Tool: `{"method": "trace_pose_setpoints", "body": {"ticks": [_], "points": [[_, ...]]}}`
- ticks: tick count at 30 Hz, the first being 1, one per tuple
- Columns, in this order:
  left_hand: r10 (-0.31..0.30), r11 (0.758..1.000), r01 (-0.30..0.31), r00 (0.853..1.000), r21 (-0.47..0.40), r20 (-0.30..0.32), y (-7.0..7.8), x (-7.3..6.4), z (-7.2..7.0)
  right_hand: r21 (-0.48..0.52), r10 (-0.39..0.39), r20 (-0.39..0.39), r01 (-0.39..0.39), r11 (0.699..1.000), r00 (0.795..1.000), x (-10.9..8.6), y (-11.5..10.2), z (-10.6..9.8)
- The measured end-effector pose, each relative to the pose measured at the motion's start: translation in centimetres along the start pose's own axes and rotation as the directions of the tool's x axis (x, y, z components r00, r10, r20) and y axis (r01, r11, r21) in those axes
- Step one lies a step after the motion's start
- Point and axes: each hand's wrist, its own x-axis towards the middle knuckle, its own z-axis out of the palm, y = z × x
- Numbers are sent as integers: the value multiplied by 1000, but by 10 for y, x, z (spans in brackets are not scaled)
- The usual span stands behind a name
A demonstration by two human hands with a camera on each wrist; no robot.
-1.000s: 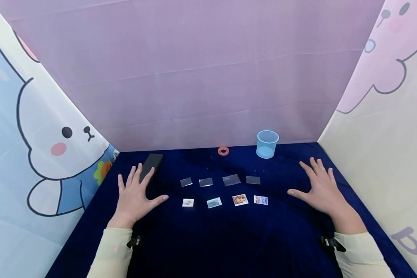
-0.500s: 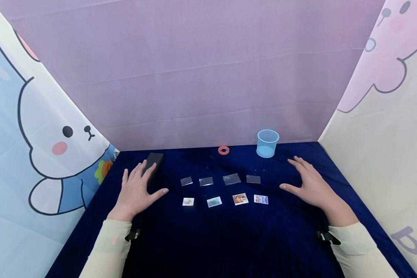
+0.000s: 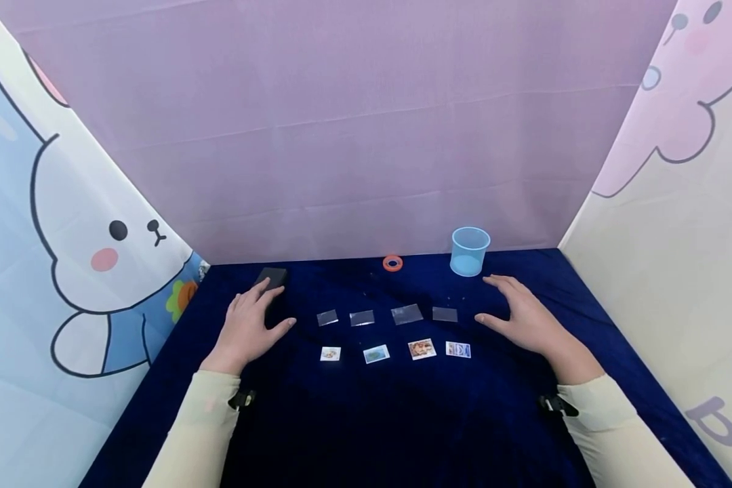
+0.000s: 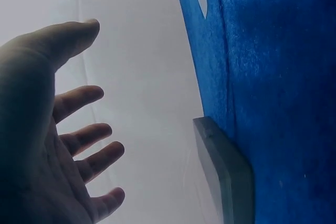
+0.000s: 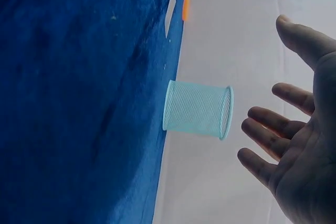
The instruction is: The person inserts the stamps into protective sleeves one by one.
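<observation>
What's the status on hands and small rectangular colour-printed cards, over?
Both hands raised, empty. Four cards flat in a loose row. Nothing lying over them.

Fabric-walled tabletop booth [image 3: 366, 203], mauve cloth backdrop [image 3: 354, 102] beyond the fingers [image 4: 100, 162], pale cartoon-printed cloth panels [image 3: 73, 271] either side, navy plush tablecloth [image 3: 396, 420] beneath.

Soft, even head-view light; hazy, backlit wrist views.

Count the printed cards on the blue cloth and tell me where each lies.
4, in one row, from left: whitish card, blue-green card, brownish card, purple-blue card. None of these is covered.
</observation>
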Motion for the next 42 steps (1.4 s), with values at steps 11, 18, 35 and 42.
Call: {"method": "trace_pose_setpoints", "body": {"ticks": [11,18,35,42], "points": [[-19,999,19,1000,-33,23,-2,13,14,64,-33,22,32,997,999,15,-2,18],[-16,995,23,997,-97,79,-1,19,20,84,-58,4,58,995,998,23,-8,28],[-43,982,66,991,-179,130,1,32,40,119,-78,43,73,990,996,35,-31,42],[-42,972,80,985,-223,170,6,36,45,124,-88,56,81,989,995,39,-38,51]]}}
